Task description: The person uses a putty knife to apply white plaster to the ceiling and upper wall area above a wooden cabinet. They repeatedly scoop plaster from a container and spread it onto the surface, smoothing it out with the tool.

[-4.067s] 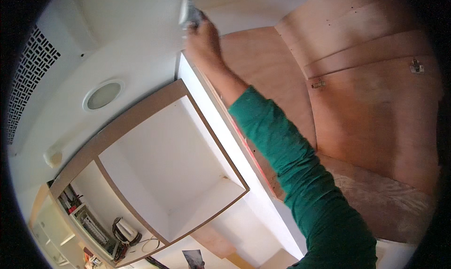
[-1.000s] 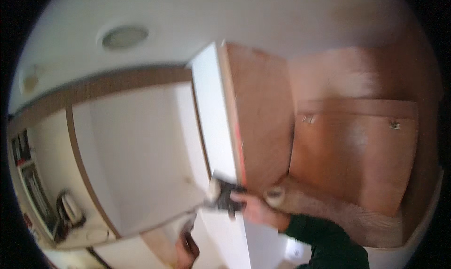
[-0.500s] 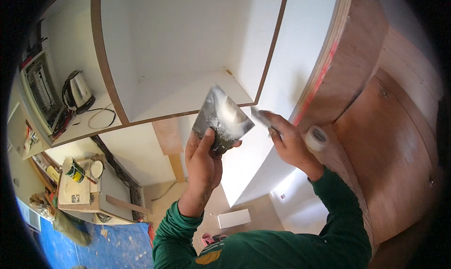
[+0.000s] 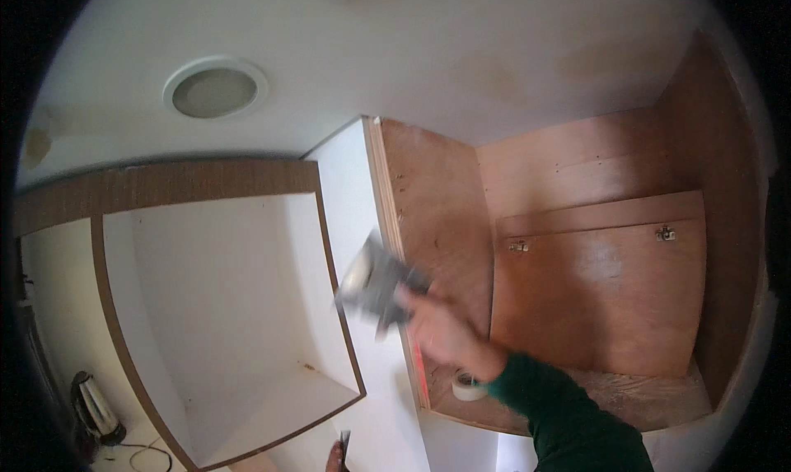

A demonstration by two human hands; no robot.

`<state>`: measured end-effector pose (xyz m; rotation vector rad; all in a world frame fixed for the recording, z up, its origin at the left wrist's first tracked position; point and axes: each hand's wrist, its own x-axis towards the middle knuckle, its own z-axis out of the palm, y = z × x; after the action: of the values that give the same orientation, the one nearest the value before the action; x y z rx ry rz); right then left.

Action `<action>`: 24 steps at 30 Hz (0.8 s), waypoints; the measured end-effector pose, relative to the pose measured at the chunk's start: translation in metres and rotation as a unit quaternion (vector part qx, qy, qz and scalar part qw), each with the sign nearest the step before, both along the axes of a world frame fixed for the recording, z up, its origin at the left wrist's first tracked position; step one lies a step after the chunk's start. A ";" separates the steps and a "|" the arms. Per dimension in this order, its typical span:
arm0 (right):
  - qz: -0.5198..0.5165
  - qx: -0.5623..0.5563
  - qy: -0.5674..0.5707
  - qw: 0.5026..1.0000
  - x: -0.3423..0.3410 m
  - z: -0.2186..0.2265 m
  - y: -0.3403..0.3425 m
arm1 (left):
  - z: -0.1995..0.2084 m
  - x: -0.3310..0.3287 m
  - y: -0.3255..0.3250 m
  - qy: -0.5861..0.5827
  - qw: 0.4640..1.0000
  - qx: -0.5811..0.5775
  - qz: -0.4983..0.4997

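Note:
My right hand [image 4: 441,328], blurred by motion, grips a flat grey metal putty scraper [image 4: 383,291]. A cream-white dab of putty [image 4: 356,276] sits on its blade. The scraper is raised in front of the white side panel [image 4: 342,167], near the plywood edge [image 4: 386,200]; I cannot tell if it touches. Only a bit of my left hand [image 4: 334,457] shows at the lower edge, its fingers on a thin metal plate [image 4: 345,443] seen edge-on. A roll of tape [image 4: 468,387] lies by my right wrist.
A white cabinet box with brown edging [image 4: 325,250] is on the left, and a metal kettle [image 4: 97,410] stands in the compartment beside it. On the right, a hinged plywood door panel [image 4: 597,291] leans inside the plywood cabinet [image 4: 437,208]. Overhead is a round ceiling light [image 4: 216,91].
The view has tilted up to the ceiling and upper cabinets. My right hand has moved away from my left, lifting the scraper with putty on it. My left hand is now low in view.

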<state>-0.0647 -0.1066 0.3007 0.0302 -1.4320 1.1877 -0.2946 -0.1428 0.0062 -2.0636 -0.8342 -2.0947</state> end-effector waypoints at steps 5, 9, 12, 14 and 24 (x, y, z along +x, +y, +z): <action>-0.668 0.389 0.134 0.620 0.049 0.151 -0.060 | -0.036 0.037 -0.025 -0.283 0.935 -0.126 -0.175; -0.752 0.495 0.199 0.386 0.086 0.231 -0.109 | -0.152 0.001 0.042 -0.085 0.984 -0.146 -0.062; -0.782 0.481 0.259 0.299 0.076 0.264 -0.124 | -0.354 -0.062 0.175 0.371 0.875 -0.237 0.199; -0.791 0.469 0.282 0.274 0.068 0.272 -0.139 | -0.363 -0.074 0.178 0.548 0.778 -0.195 0.237; -0.805 0.407 0.334 0.273 0.047 0.301 -0.134 | -0.166 0.009 -0.026 -0.404 0.825 -0.260 -0.300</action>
<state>-0.0177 -0.2402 0.6019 -0.1715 -0.4063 -1.2918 -0.2851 -0.1689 -0.1596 -1.7106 -1.0004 -3.5747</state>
